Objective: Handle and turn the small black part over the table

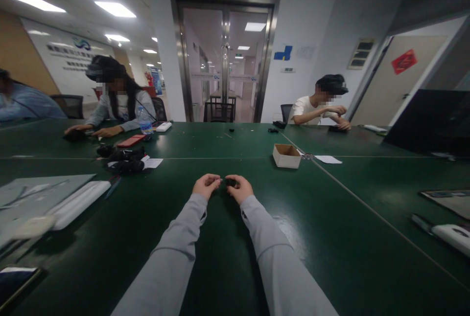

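Note:
Both my hands are out in front of me, close together above the green table point(235, 154). My right hand point(240, 189) is closed around a small black part point(230, 182), whose exact kind is too small to make out. Just left of it, my left hand point(206, 186) is pinched, with a tiny greyish piece point(221, 182) at its fingertips that I cannot name. The two pieces nearly meet; whether they touch is unclear.
An open cardboard box point(287, 156) stands ahead to the right, near white paper point(328, 159). Black bundled items point(127, 159), a red phone-like object point(131, 141) and a water bottle point(144, 121) are ahead left. Two people point(113, 96) point(319, 103) work across the table; another sits far left.

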Demonstrator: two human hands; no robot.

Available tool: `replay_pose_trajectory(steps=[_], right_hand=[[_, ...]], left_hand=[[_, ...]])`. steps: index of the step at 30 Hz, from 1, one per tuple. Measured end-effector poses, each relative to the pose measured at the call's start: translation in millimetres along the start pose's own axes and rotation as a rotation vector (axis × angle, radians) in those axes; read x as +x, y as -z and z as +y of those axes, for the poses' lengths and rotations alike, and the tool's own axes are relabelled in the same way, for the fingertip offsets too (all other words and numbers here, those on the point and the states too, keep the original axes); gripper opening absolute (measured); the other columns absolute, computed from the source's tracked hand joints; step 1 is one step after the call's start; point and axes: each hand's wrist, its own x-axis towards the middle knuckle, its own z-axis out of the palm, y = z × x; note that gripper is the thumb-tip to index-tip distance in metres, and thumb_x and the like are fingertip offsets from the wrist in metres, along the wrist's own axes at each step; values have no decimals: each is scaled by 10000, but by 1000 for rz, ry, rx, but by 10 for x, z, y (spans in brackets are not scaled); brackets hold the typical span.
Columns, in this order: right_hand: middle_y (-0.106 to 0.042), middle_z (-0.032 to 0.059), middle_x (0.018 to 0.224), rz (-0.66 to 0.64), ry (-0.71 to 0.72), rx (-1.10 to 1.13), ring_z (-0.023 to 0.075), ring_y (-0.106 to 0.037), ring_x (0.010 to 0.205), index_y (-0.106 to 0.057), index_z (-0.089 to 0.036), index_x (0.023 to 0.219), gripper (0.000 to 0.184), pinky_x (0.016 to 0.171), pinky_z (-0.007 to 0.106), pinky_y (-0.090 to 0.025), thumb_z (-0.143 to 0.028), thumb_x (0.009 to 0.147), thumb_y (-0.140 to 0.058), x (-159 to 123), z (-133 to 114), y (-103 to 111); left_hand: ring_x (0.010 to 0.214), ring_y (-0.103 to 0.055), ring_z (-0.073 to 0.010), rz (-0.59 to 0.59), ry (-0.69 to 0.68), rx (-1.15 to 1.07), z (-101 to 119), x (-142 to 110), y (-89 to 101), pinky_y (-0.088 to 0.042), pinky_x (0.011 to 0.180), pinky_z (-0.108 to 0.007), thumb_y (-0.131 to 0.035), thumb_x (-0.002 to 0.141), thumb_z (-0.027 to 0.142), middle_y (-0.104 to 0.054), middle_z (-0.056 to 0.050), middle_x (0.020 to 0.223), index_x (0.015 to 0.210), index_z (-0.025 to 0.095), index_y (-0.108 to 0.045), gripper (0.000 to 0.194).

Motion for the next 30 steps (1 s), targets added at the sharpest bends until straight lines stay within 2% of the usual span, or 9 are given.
replay_pose_trajectory(steps=[4, 9, 14, 19, 25, 30], right_hand=[[-579, 3, 788, 0, -54, 41, 94, -516, 563, -625, -216, 995, 435, 585, 239, -496, -45, 615, -500, 30, 71, -21], [-559, 21, 862, -29, -23, 36, 75, -516, 532, -627, -209, 1005, 401, 573, 242, -498, -64, 642, -540, 10, 38, -25], [-546, 33, 908, -73, -95, 348, 79, -549, 511, -555, -189, 1077, 486, 474, 223, -486, -72, 606, -581, 10, 52, 7], [-570, 38, 818, -94, -141, 583, 116, -590, 531, -590, -140, 967, 402, 495, 242, -508, -204, 583, -689, 37, 71, 60], [-580, 20, 723, -114, -134, 639, 127, -603, 548, -606, -137, 961, 418, 533, 245, -525, -307, 596, -716, 38, 56, 94], [-577, 36, 805, -125, -143, 641, 127, -611, 568, -614, -149, 968, 441, 556, 254, -532, -300, 572, -737, 27, 48, 114]], left_hand=[[671, -589, -130, 14, -3, -2, 27, -7, -29, -486, 586, -228, -752, 484, 390, -632, -57, 732, 806, 123, -584, 451], [670, -592, -136, 13, -9, 6, 32, -13, -41, -487, 574, -228, -747, 496, 390, -631, -52, 716, 782, 125, -586, 422], [651, -591, -141, 4, -25, 42, 28, -10, -43, -495, 584, -247, -746, 508, 373, -631, -47, 696, 761, 131, -592, 382], [682, -596, -155, -5, -53, 44, 32, -9, -37, -502, 609, -267, -748, 506, 362, -636, -61, 725, 755, 129, -595, 374], [689, -595, -161, 4, -45, 62, 28, -1, -32, -495, 591, -265, -744, 500, 371, -630, -66, 740, 760, 127, -603, 383], [641, -595, -141, 4, 10, 37, 44, -9, -38, -479, 583, -243, -735, 513, 380, -618, -46, 653, 760, 113, -605, 386]])
